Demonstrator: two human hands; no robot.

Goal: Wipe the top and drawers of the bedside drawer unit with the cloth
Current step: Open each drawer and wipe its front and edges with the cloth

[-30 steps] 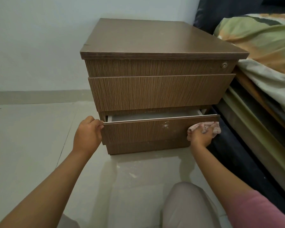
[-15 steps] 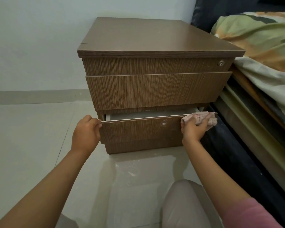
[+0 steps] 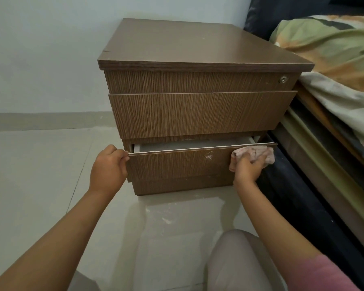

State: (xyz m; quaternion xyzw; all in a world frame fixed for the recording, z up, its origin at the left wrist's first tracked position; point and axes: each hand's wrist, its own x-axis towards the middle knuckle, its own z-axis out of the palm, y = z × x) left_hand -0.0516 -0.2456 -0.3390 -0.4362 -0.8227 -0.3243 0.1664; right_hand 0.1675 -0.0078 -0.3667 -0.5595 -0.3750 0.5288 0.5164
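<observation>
The brown bedside drawer unit (image 3: pixel 189 45) stands against the wall, its top bare. The two upper drawers are closed. The bottom drawer (image 3: pixel 177 164) is pulled out a little, showing a grey inside, and has a whitish smudge on its front. My left hand (image 3: pixel 107 169) grips the drawer front's left edge. My right hand (image 3: pixel 248 169) presses a crumpled pink cloth (image 3: pixel 259 154) against the right end of that drawer front, near its top edge.
A bed (image 3: pixel 334 70) with a green and orange blanket stands close on the right, its dark base (image 3: pixel 298 202) beside the unit. Pale floor tiles (image 3: pixel 40 175) spread to the left and front. My knee (image 3: pixel 233 259) is low in the middle.
My right hand with the cloth has slid left along the top edge of the bottom drawer front. My left hand has kept its grip on the left edge.
</observation>
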